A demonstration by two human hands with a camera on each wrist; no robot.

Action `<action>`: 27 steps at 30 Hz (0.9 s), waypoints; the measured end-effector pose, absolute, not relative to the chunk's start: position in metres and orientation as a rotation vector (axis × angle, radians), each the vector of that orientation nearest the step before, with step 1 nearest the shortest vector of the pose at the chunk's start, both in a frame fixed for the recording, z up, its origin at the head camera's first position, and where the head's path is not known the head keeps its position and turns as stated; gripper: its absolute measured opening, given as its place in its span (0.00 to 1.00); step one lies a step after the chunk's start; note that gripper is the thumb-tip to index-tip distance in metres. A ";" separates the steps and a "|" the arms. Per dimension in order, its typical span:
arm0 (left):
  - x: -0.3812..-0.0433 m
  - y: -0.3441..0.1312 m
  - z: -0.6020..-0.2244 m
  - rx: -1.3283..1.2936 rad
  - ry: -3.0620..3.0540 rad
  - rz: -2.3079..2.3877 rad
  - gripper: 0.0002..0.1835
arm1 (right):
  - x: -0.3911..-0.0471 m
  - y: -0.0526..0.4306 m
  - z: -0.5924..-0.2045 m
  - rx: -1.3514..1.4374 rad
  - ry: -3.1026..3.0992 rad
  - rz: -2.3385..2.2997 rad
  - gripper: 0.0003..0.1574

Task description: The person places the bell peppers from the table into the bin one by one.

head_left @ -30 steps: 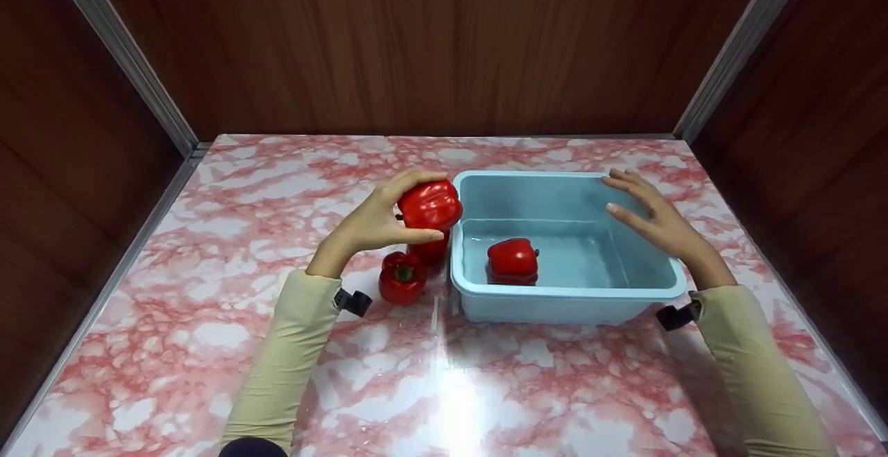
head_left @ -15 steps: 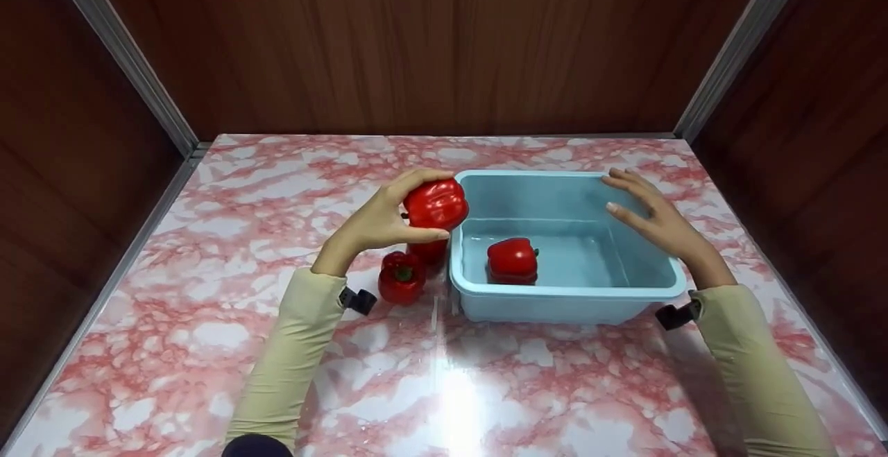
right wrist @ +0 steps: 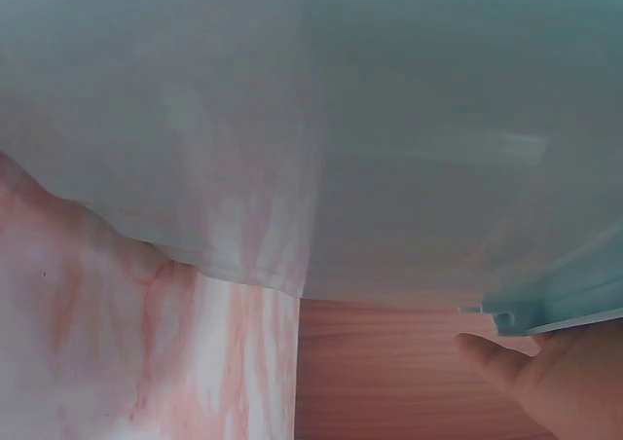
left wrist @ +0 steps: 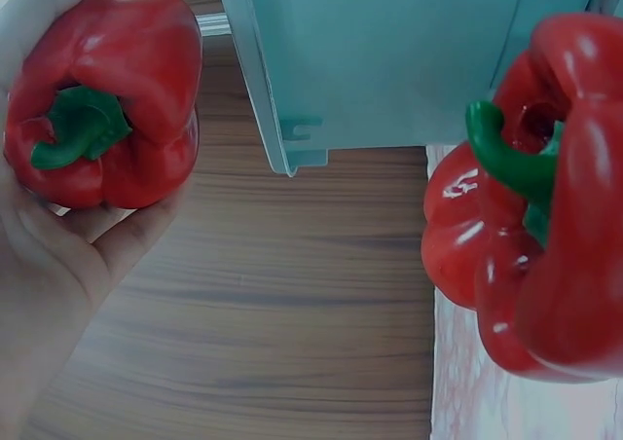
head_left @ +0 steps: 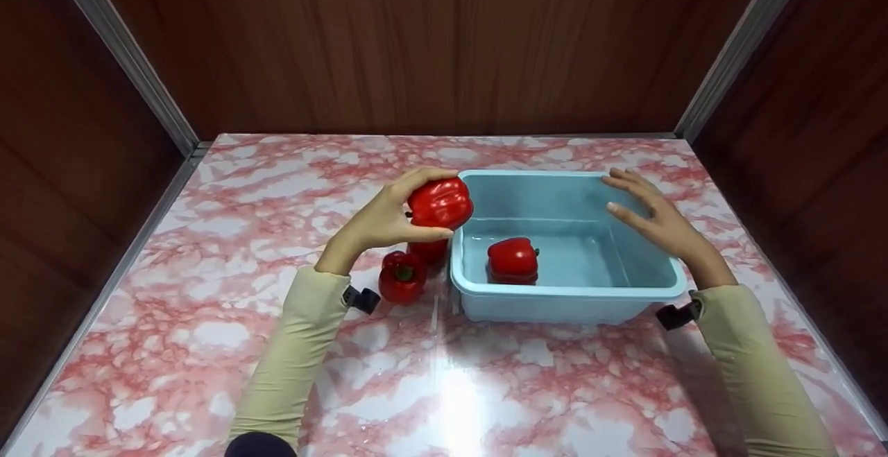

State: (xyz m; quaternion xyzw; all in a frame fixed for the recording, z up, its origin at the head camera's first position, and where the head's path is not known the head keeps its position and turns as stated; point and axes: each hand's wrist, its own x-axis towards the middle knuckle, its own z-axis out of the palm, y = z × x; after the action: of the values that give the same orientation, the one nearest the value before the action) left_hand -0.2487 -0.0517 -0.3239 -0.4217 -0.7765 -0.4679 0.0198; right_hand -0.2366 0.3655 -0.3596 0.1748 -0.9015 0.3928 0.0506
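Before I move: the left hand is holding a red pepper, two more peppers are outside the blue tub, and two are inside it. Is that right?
Not quite: the head view shows only one pepper inside the blue tub, not two. The rest stands: the left hand is holding a red pepper, and two more peppers are outside.

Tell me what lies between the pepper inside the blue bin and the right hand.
In the head view, only the bare floor and inner wall of the blue bin show between the red pepper and the right hand.
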 end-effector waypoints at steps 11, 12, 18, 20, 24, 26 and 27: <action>-0.248 -0.048 -0.322 -1.328 -2.410 -1.464 0.37 | -0.249 0.379 -0.375 0.535 -2.737 1.198 0.31; -0.248 -0.047 -0.323 -1.329 -2.410 -1.460 0.37 | -0.249 0.378 -0.374 0.539 -2.735 1.203 0.31; -0.249 -0.046 -0.322 -1.331 -2.421 -1.445 0.37 | -0.246 0.375 -0.370 0.529 -2.742 1.205 0.31; -0.249 -0.045 -0.321 -1.329 -2.430 -1.443 0.37 | -0.246 0.375 -0.369 0.529 -2.740 1.202 0.31; -0.251 -0.043 -0.322 -1.331 -2.436 -1.442 0.37 | -0.247 0.377 -0.373 0.521 -2.743 1.198 0.31; -0.251 -0.042 -0.322 -1.335 -2.434 -1.441 0.37 | -0.247 0.377 -0.373 0.508 -2.749 1.194 0.31; -0.251 -0.042 -0.322 -1.338 -2.431 -1.443 0.37 | -0.247 0.377 -0.373 0.503 -2.754 1.191 0.31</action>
State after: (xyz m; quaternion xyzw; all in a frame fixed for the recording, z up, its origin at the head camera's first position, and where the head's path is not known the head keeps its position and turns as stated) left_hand -0.2515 -0.0419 -0.3223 -0.4279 -0.7772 -0.4613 0.0071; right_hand -0.2472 0.3770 -0.3732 0.1650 -0.9041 0.3910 0.0495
